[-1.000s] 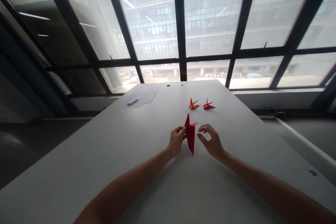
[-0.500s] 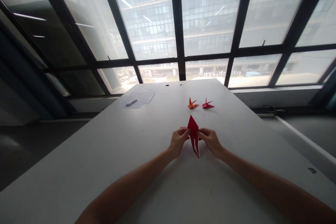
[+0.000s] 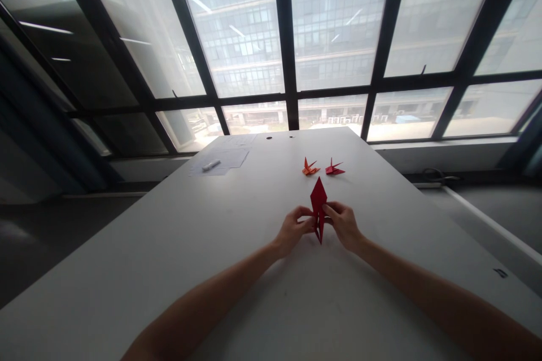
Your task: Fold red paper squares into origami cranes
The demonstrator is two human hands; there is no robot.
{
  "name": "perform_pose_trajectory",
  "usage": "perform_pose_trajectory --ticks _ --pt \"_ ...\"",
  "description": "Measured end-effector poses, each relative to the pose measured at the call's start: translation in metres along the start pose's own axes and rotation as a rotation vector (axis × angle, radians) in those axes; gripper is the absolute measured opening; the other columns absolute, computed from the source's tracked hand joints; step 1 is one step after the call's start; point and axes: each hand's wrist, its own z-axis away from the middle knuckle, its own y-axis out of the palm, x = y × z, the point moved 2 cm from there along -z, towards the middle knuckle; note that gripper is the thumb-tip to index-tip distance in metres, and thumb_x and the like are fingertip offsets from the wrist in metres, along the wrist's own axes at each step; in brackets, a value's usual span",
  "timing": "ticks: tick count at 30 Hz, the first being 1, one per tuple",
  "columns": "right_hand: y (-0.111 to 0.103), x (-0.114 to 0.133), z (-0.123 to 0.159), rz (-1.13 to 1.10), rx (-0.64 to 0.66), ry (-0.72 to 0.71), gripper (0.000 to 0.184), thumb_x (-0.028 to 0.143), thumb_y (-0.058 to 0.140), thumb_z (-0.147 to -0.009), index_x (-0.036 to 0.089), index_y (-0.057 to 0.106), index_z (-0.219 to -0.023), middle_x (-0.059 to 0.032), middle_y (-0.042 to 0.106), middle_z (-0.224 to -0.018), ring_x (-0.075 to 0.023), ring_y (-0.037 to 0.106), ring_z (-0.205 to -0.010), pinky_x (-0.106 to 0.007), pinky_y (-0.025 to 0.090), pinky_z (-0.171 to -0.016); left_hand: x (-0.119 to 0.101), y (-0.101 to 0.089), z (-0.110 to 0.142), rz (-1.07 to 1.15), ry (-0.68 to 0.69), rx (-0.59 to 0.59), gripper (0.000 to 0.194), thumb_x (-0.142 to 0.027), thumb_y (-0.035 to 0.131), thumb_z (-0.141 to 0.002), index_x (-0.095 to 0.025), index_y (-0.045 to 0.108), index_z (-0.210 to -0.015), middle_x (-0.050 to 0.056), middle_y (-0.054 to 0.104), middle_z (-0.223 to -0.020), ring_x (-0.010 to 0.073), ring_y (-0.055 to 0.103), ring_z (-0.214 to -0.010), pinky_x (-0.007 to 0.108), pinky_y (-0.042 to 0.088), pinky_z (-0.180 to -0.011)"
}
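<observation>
A piece of folded red origami paper (image 3: 319,192) is held up over the white table, with a wide diamond point at the top and two narrow legs below. My left hand (image 3: 294,228) pinches its left leg between thumb and fingers. On the other side, my right hand (image 3: 344,223) grips the paper near its middle, thumb in front. The two legs come close together at the lower tip. Beyond the hands stand an orange paper crane (image 3: 310,167) and a red paper crane (image 3: 334,168), side by side and apart from the hands.
White sheets of paper (image 3: 224,159) lie at the far left of the table (image 3: 203,248), with a whitish marker-like object (image 3: 211,165) on them. A small dark mark (image 3: 500,273) shows near the right edge. Dark-framed windows rise behind the table.
The folded paper has shifted slightly right and up, standing more upright. My left fingers have slid down onto its left leg, and the two legs now look closer together.
</observation>
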Motion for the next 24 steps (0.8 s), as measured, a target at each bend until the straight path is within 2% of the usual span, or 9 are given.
perform_pose_trajectory --ticks 3,6,11,14,16,18,21,24 --pt "-0.001 -0.001 -0.001 0.020 -0.022 -0.009 0.033 0.042 0.081 -0.068 0.013 0.073 -0.081 -0.0055 0.071 -0.075 -0.0171 0.065 -0.063 -0.031 0.058 -0.057 0.002 0.000 0.001 0.063 -0.083 0.075 0.041 -0.039 0.084 -0.071 -0.016 0.054 -0.087 0.007 0.069 -0.096 0.0193 0.069 -0.082 0.038 0.057 -0.079" --pt "-0.003 -0.002 -0.002 0.043 -0.064 -0.021 0.032 0.041 0.080 -0.068 0.014 0.072 -0.082 -0.0050 0.071 -0.077 -0.0175 0.065 -0.066 -0.030 0.058 -0.055 0.003 0.000 0.002 0.038 -0.117 0.106 0.044 -0.041 0.085 -0.068 -0.015 0.054 -0.084 0.007 0.069 -0.087 0.0175 0.068 -0.076 0.035 0.056 -0.076" --pt "-0.007 -0.001 -0.003 0.118 -0.117 -0.072 0.035 0.045 0.077 -0.071 0.014 0.070 -0.083 -0.0034 0.069 -0.076 -0.0152 0.062 -0.061 -0.027 0.056 -0.049 0.001 0.001 0.002 -0.088 -0.084 0.067 0.045 -0.044 0.085 -0.065 -0.014 0.062 -0.090 0.003 0.066 -0.080 0.0126 0.063 -0.067 0.026 0.050 -0.066" --pt "-0.007 0.002 -0.002 0.242 -0.128 -0.144 0.037 0.050 0.072 -0.076 0.014 0.067 -0.085 -0.0012 0.066 -0.067 -0.0116 0.055 -0.048 -0.023 0.047 -0.038 -0.001 0.003 0.003 -0.175 -0.041 0.061 0.041 -0.043 0.085 -0.066 -0.014 0.064 -0.087 0.001 0.064 -0.073 0.0113 0.060 -0.062 0.023 0.046 -0.060" --pt "-0.006 0.005 0.001 0.316 -0.106 -0.196 0.037 0.052 0.068 -0.080 0.015 0.065 -0.088 0.0018 0.062 -0.059 -0.0095 0.048 -0.040 -0.021 0.038 -0.033 -0.002 0.004 0.004 -0.225 -0.016 0.034 0.038 -0.044 0.082 -0.068 -0.013 0.065 -0.083 0.002 0.064 -0.069 0.0115 0.058 -0.060 0.024 0.045 -0.059" --pt "-0.003 0.006 0.004 0.359 -0.068 -0.225 0.037 0.053 0.065 -0.082 0.017 0.063 -0.089 0.0038 0.058 -0.054 -0.0092 0.045 -0.036 -0.021 0.035 -0.031 -0.002 0.004 0.004 -0.264 0.011 0.016 0.038 -0.045 0.082 -0.069 -0.014 0.066 -0.083 0.004 0.067 -0.074 0.0145 0.062 -0.067 0.025 0.047 -0.063" --pt "0.002 0.007 0.009 0.376 -0.005 -0.224 0.037 0.054 0.064 -0.083 0.018 0.063 -0.088 0.0025 0.060 -0.055 -0.0108 0.049 -0.037 -0.022 0.038 -0.032 -0.004 0.004 0.004 -0.258 0.068 -0.044 0.040 -0.046 0.082 -0.069 -0.015 0.067 -0.089 0.007 0.070 -0.087 0.0194 0.066 -0.083 0.027 0.050 -0.070" --pt "0.006 0.006 0.012 0.374 0.074 -0.197 0.037 0.054 0.065 -0.082 0.018 0.063 -0.084 0.0005 0.063 -0.057 -0.0120 0.052 -0.039 -0.023 0.041 -0.033 -0.007 0.002 0.003 -0.143 0.105 -0.083 0.038 -0.047 0.080 -0.071 -0.015 0.065 -0.087 0.006 0.070 -0.087 0.0189 0.067 -0.081 0.030 0.053 -0.075"
